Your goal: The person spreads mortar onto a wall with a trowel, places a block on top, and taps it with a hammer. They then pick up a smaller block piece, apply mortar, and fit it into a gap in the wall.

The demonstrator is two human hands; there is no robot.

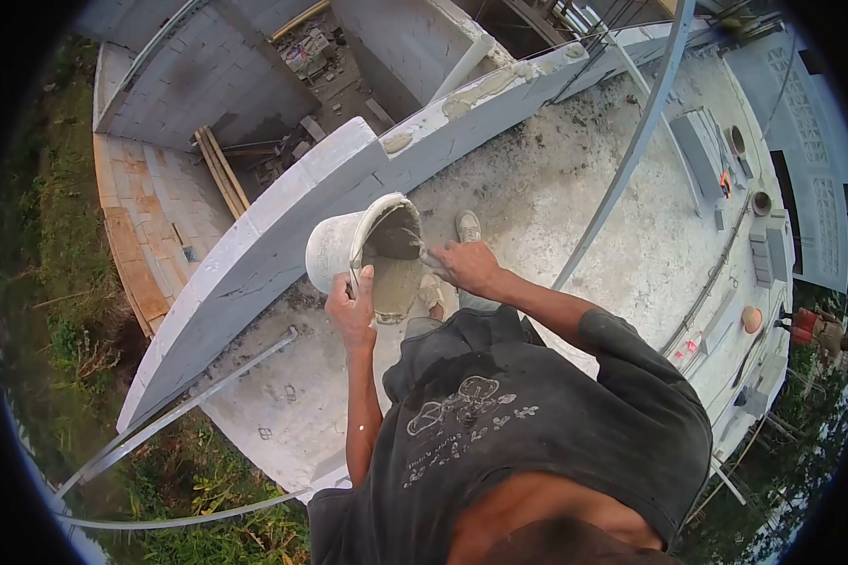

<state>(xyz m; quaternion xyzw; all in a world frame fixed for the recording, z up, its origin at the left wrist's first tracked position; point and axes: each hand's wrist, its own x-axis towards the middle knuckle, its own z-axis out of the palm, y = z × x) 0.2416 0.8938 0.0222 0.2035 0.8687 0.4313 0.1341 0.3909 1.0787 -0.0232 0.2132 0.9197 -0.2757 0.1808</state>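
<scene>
My left hand is closed on the rim of a pale, mortar-smeared bucket, which is tilted with its mouth toward me. Wet grey mortar lies along its lower inside wall. My right hand grips what looks like a trowel; its handle end shows at the fingers, and its blade reaches over the bucket's mouth, hard to make out against the mortar. Just beyond the bucket runs a low curved wall of light blocks, with patches of mortar on its top farther along.
A metal bar slants up at my right, and another rail crosses at lower left. Stacked blocks and small pots stand on the concrete floor at right. Beyond the wall are planks and rubble. Another person is at far right.
</scene>
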